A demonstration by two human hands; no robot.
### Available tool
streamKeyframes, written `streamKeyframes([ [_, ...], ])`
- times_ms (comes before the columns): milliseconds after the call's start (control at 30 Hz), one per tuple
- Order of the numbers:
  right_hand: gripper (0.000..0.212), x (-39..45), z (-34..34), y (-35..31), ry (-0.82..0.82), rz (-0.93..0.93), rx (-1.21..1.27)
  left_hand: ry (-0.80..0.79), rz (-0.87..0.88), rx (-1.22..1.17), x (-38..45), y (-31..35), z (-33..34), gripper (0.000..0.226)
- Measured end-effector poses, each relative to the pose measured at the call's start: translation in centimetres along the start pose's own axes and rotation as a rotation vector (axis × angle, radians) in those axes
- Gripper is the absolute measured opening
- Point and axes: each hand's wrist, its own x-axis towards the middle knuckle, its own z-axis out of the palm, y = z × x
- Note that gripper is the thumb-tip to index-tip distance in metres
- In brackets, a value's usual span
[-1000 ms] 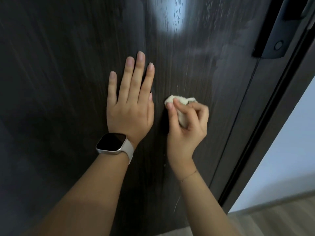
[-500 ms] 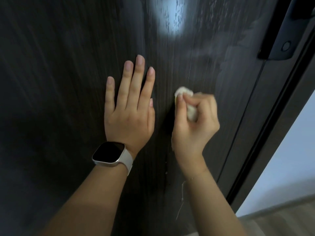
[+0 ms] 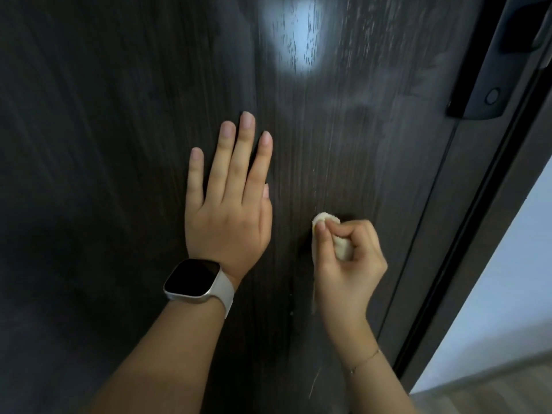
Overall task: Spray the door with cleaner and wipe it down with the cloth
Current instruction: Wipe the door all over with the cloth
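Observation:
A dark wood-grain door [image 3: 104, 144] fills most of the view, with hazy wet streaks and a bright reflection near the top. My left hand [image 3: 228, 210] lies flat on the door, fingers spread and pointing up, a watch on its wrist. Just to its right, my right hand [image 3: 348, 258] is closed around a small cream cloth [image 3: 337, 243], bunched into a wad and pressed against the door. A thin thread hangs down from the cloth. No spray bottle is in view.
A black handle plate [image 3: 484, 85] sits at the door's upper right edge. The dark door frame [image 3: 478, 234] runs diagonally down the right side. Beyond it are a pale wall [image 3: 507, 294] and a strip of wooden floor [image 3: 493, 395].
My right hand has slid the cloth up and to the right, then down the door to a lower spot. My left hand has stayed flat in place.

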Motion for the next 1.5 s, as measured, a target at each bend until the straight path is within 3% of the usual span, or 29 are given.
streamKeyframes([
  [200,0.016,2.8,1.6,-2.5,-0.021,0.017,0.095,0.002,-0.002,0.000,0.2,-0.1,0.0,0.051],
  [400,0.018,4.5,-0.8,-1.5,-0.155,-0.079,0.007,0.004,-0.003,0.013,0.0,0.0,0.1,0.050],
  [567,0.014,5.2,-1.0,-1.6,-0.281,-0.275,-0.182,0.002,-0.001,0.005,0.2,-0.1,-0.1,0.050],
  [933,0.016,6.3,-2.0,-1.4,-0.290,-0.225,-0.157,-0.011,-0.001,0.005,0.1,0.0,-0.1,0.052],
  [1133,0.012,6.8,-1.9,-1.6,-0.408,-0.209,-0.159,-0.014,-0.005,0.003,0.1,-0.1,-0.2,0.052],
  [1500,0.014,6.1,-2.7,-0.7,-0.355,-0.109,-0.122,-0.018,-0.012,0.012,0.2,0.0,-0.1,0.052],
])
